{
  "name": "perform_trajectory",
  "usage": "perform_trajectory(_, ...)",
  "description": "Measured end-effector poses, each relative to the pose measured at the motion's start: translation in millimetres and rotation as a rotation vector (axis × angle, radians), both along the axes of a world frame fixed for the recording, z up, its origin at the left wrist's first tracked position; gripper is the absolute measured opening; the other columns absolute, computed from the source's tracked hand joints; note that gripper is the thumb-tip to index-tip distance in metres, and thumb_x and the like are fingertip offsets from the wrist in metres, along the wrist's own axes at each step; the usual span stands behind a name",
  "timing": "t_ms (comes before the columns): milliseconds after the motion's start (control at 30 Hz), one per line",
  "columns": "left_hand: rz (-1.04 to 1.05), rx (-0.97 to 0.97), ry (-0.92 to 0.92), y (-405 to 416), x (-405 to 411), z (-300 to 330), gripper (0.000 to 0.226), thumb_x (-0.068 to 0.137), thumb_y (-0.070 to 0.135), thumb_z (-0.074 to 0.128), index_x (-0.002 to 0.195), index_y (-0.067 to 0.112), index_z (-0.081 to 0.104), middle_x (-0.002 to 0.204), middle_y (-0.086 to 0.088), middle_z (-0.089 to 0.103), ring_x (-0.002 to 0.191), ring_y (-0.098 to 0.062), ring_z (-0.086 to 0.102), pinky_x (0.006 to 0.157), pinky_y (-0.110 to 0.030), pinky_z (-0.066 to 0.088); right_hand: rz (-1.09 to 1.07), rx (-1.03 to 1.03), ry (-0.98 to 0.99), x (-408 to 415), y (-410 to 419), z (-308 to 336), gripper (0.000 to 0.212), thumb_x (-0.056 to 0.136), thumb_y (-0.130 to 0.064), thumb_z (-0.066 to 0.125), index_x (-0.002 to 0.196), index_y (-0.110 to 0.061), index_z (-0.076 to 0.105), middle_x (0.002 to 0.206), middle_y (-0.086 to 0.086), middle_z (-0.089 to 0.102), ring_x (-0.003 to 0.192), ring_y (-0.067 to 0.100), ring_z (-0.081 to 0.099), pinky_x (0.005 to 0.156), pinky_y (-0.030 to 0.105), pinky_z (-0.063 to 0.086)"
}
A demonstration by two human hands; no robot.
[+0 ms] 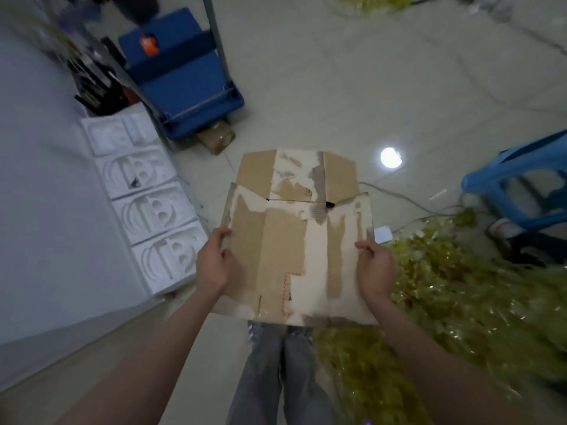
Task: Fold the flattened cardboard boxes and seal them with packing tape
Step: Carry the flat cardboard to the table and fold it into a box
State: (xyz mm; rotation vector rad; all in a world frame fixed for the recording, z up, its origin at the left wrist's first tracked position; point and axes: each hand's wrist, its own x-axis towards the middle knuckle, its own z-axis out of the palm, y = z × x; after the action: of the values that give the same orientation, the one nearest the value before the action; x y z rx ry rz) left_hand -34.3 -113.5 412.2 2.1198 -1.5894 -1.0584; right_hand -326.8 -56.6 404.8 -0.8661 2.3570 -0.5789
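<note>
A person stands over a tiled floor (pixel 352 87) holding a flattened cardboard box (pixel 294 240) out in front at about waist height, above their jeans (pixel 276 378). The left hand (pixel 213 262) is closed on the box's left edge, thumb on top and fingers under, and the right hand (pixel 376 271) is closed on the right edge in the same way. Holding opposite edges like this keeps the panel level and, as I judge it, sets up the squeeze that would pop the flat sleeve open into a tube. The box is not yet opened: its far flaps (pixel 296 174) lie flat beyond the crease, and its face is scarred with white patches where old tape or labels were torn off. No packing tape can be seen, so sealing looks some way off. To the left, white foam packing inserts (pixel 144 207) lean in a row against a pale wall. Farther off stands a blue folding cart (pixel 181 75), with a small taped carton (pixel 216 138) on the floor just in front of it. On the right, a heap of shiny yellow-green foil scraps (pixel 460 302) spreads close to the person's feet, with a blue plastic stool (pixel 515 185) beyond it and cables (pixel 408 200) trailing across the floor. The foil heap crowds the right side, so the bare floor ahead seems the likeliest spot to set the box down.
</note>
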Motion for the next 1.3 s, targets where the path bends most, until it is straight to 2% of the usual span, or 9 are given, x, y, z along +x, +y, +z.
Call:
perform_trajectory(167, -0.039, -0.139, 0.022, -31, -10, 111, 0.043, 0.087, -0.001, 0.057, 0.128, 0.012, 0.055, 0.125, -0.008, 0.062, 0.109, -0.027, 0.059, 0.082, -0.027, 0.038, 0.003, -0.128, -0.008, -17, -26, 108, 0.025, 0.092, -0.01, 0.061, 0.111, -0.018, 0.073, 0.107, 0.009, 0.068, 0.093, 0.026, 0.065, 0.084, 0.034, 0.053)
perform_trajectory(233, -0.057, -0.174, 0.034, -40, -15, 147, 0.042, 0.087, 0.003, 0.06, 0.128, 0.014, 0.055, 0.128, -0.006, 0.061, 0.113, -0.026, 0.057, 0.085, -0.027, 0.038, 0.014, -0.156, 0.001, -22, -32, 144, 0.028, 0.089, -0.014, 0.065, 0.116, -0.021, 0.071, 0.111, 0.008, 0.065, 0.096, 0.023, 0.062, 0.087, 0.033, 0.052)
perform_trajectory(433, -0.097, -0.245, 0.058, -70, -32, 238, 0.041, 0.084, 0.014, 0.069, 0.122, 0.023, 0.059, 0.126, -0.004, 0.06, 0.11, -0.018, 0.056, 0.092, -0.033, 0.044, 0.026, -0.213, 0.042, -37, -50, 242, 0.042, 0.088, -0.024, 0.068, 0.129, -0.028, 0.063, 0.119, 0.005, 0.056, 0.098, 0.021, 0.057, 0.09, 0.035, 0.046)
perform_trajectory(633, -0.1, -0.322, 0.079, -106, -47, 313, 0.036, 0.082, 0.02, 0.072, 0.117, 0.025, 0.064, 0.113, 0.0, 0.051, 0.103, -0.016, 0.051, 0.086, -0.028, 0.036, 0.046, -0.33, 0.045, -58, -84, 324, 0.043, 0.088, -0.024, 0.068, 0.13, -0.023, 0.064, 0.118, 0.009, 0.056, 0.105, 0.029, 0.059, 0.086, 0.031, 0.041)
perform_trajectory(833, -0.109, -0.408, 0.093, -155, -54, 379, 0.034, 0.082, 0.025, 0.073, 0.114, 0.03, 0.064, 0.112, 0.003, 0.049, 0.101, -0.014, 0.048, 0.085, -0.029, 0.035, 0.054, -0.41, 0.05, -69, -133, 390, 0.042, 0.086, -0.024, 0.068, 0.129, -0.024, 0.065, 0.122, 0.011, 0.057, 0.109, 0.032, 0.059, 0.096, 0.035, 0.043)
perform_trajectory(933, -0.117, -0.453, 0.094, -181, -55, 408, 0.032, 0.082, 0.028, 0.074, 0.112, 0.033, 0.063, 0.115, 0.005, 0.048, 0.107, -0.014, 0.045, 0.09, -0.032, 0.035, 0.048, -0.439, 0.036, -74, -160, 419, 0.042, 0.086, -0.024, 0.068, 0.128, -0.024, 0.066, 0.125, 0.01, 0.059, 0.11, 0.029, 0.059, 0.089, 0.031, 0.04)
perform_trajectory(1033, -0.112, -0.473, 0.116, -211, -58, 433, 0.033, 0.083, 0.027, 0.075, 0.114, 0.031, 0.063, 0.126, 0.001, 0.052, 0.116, -0.018, 0.048, 0.094, -0.035, 0.038, 0.059, -0.467, 0.028, -76, -190, 445, 0.043, 0.086, -0.024, 0.067, 0.129, -0.024, 0.065, 0.127, 0.01, 0.059, 0.115, 0.028, 0.057, 0.097, 0.035, 0.041)
perform_trajectory(1133, -0.095, -0.498, 0.162, -248, -64, 456, 0.036, 0.083, 0.024, 0.076, 0.116, 0.027, 0.064, 0.136, -0.006, 0.055, 0.111, -0.015, 0.049, 0.09, -0.034, 0.04, 0.063, -0.5, 0.022, -79, -227, 471, 0.043, 0.086, -0.024, 0.068, 0.129, -0.023, 0.065, 0.131, 0.009, 0.06, 0.121, 0.027, 0.056, 0.103, 0.038, 0.042)
perform_trajectory(1300, -0.084, -0.526, 0.2, -323, -62, 482, 0.034, 0.084, 0.024, 0.075, 0.115, 0.026, 0.064, 0.138, -0.008, 0.055, 0.113, -0.023, 0.057, 0.094, -0.04, 0.049, 0.053, -0.567, 0.056, -79, -305, 502, 0.041, 0.085, -0.023, 0.07, 0.126, -0.021, 0.068, 0.13, 0.007, 0.064, 0.122, 0.027, 0.056, 0.101, 0.037, 0.042)
